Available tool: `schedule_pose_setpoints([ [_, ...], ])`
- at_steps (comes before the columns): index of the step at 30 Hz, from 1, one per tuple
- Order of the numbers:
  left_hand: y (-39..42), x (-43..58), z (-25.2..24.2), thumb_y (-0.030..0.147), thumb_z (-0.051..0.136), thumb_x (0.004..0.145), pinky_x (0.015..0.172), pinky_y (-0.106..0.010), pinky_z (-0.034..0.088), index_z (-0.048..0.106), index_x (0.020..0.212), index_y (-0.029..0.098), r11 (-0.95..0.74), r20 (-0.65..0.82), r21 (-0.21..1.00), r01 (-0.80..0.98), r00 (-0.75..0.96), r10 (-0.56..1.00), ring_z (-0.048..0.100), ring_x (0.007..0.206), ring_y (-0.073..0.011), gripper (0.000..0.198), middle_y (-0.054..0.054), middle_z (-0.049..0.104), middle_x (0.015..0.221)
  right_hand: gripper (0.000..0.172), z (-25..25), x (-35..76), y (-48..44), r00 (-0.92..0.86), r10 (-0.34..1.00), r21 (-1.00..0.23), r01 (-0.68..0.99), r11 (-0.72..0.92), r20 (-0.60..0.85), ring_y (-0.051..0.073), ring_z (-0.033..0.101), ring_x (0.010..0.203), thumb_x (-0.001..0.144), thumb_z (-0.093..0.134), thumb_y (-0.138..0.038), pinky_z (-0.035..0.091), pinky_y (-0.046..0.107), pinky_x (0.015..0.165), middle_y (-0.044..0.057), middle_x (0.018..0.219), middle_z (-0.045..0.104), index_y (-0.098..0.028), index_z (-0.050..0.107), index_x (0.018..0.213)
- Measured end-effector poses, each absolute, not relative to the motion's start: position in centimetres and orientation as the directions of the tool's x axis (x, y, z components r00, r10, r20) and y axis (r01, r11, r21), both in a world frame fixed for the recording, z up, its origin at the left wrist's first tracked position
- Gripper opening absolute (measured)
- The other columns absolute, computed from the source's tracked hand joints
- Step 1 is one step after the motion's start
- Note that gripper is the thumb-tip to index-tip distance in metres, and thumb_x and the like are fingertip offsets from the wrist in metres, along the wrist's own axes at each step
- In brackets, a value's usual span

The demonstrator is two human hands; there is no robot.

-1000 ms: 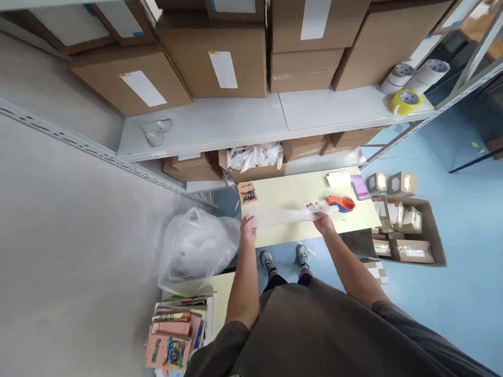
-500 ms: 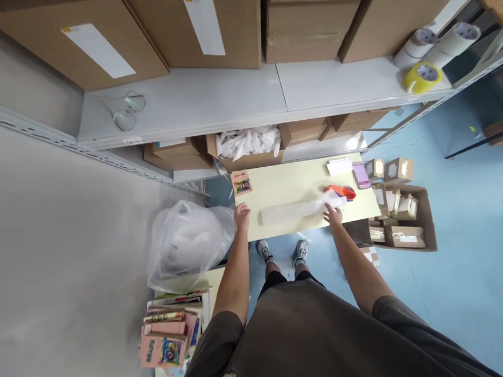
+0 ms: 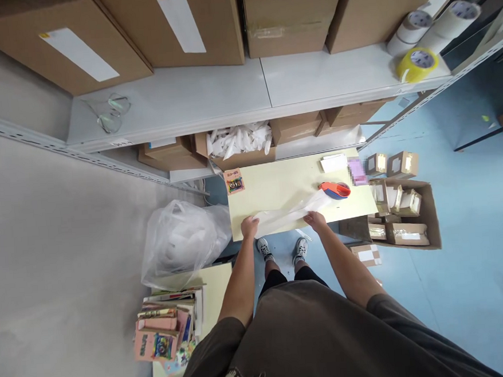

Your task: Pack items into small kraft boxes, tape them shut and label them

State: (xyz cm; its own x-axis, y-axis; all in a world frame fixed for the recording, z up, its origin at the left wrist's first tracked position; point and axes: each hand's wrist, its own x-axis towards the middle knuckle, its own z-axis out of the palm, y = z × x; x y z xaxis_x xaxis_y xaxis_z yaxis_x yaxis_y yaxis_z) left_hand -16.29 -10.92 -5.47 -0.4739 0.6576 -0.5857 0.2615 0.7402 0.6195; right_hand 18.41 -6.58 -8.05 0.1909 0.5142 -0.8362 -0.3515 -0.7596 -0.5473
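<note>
A long strip of thin white translucent wrapping (image 3: 279,220) lies across the front of the pale yellow table (image 3: 277,181), its near edge along the table's front. My left hand (image 3: 249,227) is closed on its left end. Further right, my right hand (image 3: 314,219) pinches the near edge of the same strip. Its right end reaches toward an orange and blue tape dispenser (image 3: 335,190). A pink printed packet (image 3: 234,181) lies at the table's far left corner.
White cards (image 3: 333,162) and a pixelated purple item (image 3: 357,171) lie at the table's far right. A carton of small boxes (image 3: 430,216) stands right of it, a clear plastic bag (image 3: 181,239) left. Behind rises a shelf (image 3: 193,100) with cartons and tape rolls (image 3: 417,65).
Both hands have closed on the white wrapping. My left hand moved right and nearer, my right hand moved left, and the strip's left part shifted toward me and is creased.
</note>
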Motion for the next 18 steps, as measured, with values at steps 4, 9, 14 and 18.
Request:
schedule_pose_setpoints([
  [4,-9.3,-18.7,-4.4,0.034,0.076,0.078,0.098,-0.038,0.052,0.075,0.079,0.026,0.656,-0.447,0.667,0.354,-0.515,0.732,0.070,0.114,-0.0362,0.009,-0.010,0.079,0.090,0.018,-7.9,16.8,-6.3,0.143,0.497,-0.513,-0.353,-0.782,-0.856,0.021,0.075,0.065,0.079,0.072,-0.029,0.068,0.041,0.079,-0.003,0.065,0.067,-0.027,0.055,0.086],
  [9,-7.2,-21.0,-4.0,0.029,0.072,0.081,0.093,-0.036,0.052,0.077,0.092,0.023,0.650,-0.438,0.645,0.402,-0.502,0.746,0.072,0.103,-0.0331,0.014,-0.010,0.079,0.095,0.027,-6.4,17.7,-6.9,0.374,0.542,-0.624,-0.145,-0.768,-0.753,0.023,0.077,0.072,0.079,0.072,-0.030,0.064,0.040,0.077,0.004,0.081,0.074,-0.024,0.059,0.102],
  [14,-6.9,-21.0,-4.3,0.026,0.067,0.090,0.105,-0.038,0.049,0.069,0.127,0.022,0.593,-0.312,0.663,0.456,-0.553,0.773,0.064,0.122,-0.0309,0.037,-0.013,0.074,0.123,0.024,-3.9,18.0,-7.1,0.299,0.910,-0.822,0.412,-0.394,-0.287,0.027,0.067,0.122,0.083,0.065,-0.033,0.053,0.043,0.110,0.010,0.118,0.075,-0.026,0.069,0.106],
  [18,-7.9,-19.5,-4.5,0.028,0.060,0.098,0.107,-0.040,0.049,0.071,0.120,0.021,0.574,-0.312,0.619,0.536,-0.504,0.806,0.063,0.124,-0.0320,0.026,-0.016,0.072,0.121,0.015,-3.4,15.9,-6.1,-0.047,0.969,-0.823,0.538,-0.180,-0.243,0.029,0.063,0.126,0.083,0.063,-0.024,0.046,0.047,0.119,0.011,0.121,0.075,-0.026,0.074,0.093],
])
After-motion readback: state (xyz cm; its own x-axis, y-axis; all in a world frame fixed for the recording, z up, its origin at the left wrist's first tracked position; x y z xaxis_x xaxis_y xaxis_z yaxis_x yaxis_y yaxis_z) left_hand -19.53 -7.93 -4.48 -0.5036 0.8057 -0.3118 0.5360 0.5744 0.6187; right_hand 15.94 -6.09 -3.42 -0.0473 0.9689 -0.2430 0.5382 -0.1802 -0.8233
